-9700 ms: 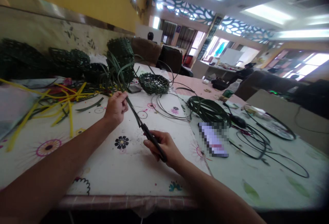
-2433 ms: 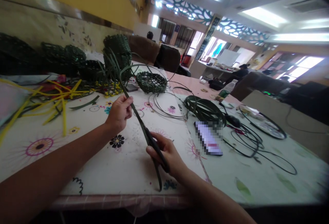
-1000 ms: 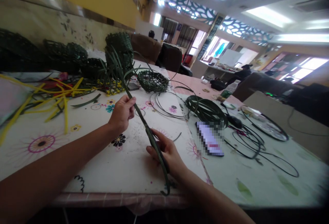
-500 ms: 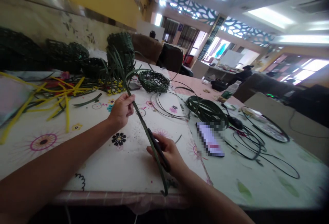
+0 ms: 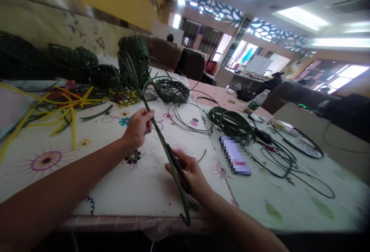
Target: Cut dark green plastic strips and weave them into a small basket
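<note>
My left hand is closed in a pinch on a long dark green strip. The strip slants from the far basket area down towards me, and its near end curls over the table's front edge. My right hand is closed around a slim dark tool lying along the strip. Whether it is a knife or scissors I cannot tell, as the fingers cover part of it. Beyond my left hand stands a tall green woven basket with loose strip ends, and beside it a shallow open basket.
Yellow strips lie at left, before dark woven baskets. On the right are a coil of green strips, a phone, thin black loops and a plastic bottle. A flowered cloth covers the table.
My left hand has shifted slightly right and down along with the strip. The strip's curled near end hangs a little lower. My right hand has hardly moved.
</note>
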The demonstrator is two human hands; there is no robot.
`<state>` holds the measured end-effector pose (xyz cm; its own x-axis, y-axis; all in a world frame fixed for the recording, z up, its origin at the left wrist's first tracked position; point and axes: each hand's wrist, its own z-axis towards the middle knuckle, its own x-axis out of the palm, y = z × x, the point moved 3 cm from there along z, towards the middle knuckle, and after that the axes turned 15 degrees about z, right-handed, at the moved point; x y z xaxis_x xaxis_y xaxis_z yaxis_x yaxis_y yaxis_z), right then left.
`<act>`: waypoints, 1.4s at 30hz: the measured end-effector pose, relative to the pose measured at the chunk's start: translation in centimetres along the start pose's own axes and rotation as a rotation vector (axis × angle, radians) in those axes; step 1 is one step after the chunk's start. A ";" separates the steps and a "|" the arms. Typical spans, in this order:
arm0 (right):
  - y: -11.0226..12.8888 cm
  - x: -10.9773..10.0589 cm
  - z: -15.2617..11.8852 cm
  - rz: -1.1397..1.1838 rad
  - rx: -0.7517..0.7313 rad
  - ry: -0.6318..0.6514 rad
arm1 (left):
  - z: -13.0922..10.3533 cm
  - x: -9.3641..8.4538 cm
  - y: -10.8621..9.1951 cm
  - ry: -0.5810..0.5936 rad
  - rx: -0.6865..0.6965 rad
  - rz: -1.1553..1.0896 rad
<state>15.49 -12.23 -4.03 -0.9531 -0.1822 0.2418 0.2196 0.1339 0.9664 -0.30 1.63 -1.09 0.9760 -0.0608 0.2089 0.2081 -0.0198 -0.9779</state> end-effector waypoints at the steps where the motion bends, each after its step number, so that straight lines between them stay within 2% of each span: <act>1: 0.0 0.0 0.0 0.000 0.005 0.015 | 0.3 -0.2 -0.1 -0.014 0.003 -0.008; 6: -0.5 -0.1 0.3 0.030 0.034 -0.014 | 1.1 -0.8 -0.5 -0.065 0.008 -0.031; 11: -0.4 -0.2 0.3 0.011 0.064 -0.075 | 0.0 0.1 0.0 -0.019 -0.007 0.001; 17: 0.2 0.0 0.1 -0.019 0.035 -0.023 | -0.6 0.4 0.2 -0.021 0.001 0.018; 23: -0.4 -0.1 0.0 0.019 -0.012 0.044 | 0.5 -0.3 -0.1 -0.024 -0.009 0.002; 27: -0.8 -0.1 0.1 0.020 0.008 0.023 | 1.0 -0.7 -0.4 -0.047 0.003 -0.031; 32: -0.7 -0.2 0.1 0.029 0.033 -0.065 | -0.1 0.2 0.0 -0.030 -0.010 -0.008; 37: -0.5 -0.3 0.0 0.011 0.033 -0.053 | -1.0 0.7 0.1 -0.026 0.001 0.001; 42: -0.2 -0.1 -0.2 0.012 0.037 0.010 | -0.2 0.2 0.1 -0.027 -0.013 0.007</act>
<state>15.59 -12.47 -4.20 -0.9480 -0.1903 0.2549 0.2235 0.1718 0.9594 -0.13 1.38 -1.10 0.9788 -0.0339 0.2018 0.2008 -0.0321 -0.9791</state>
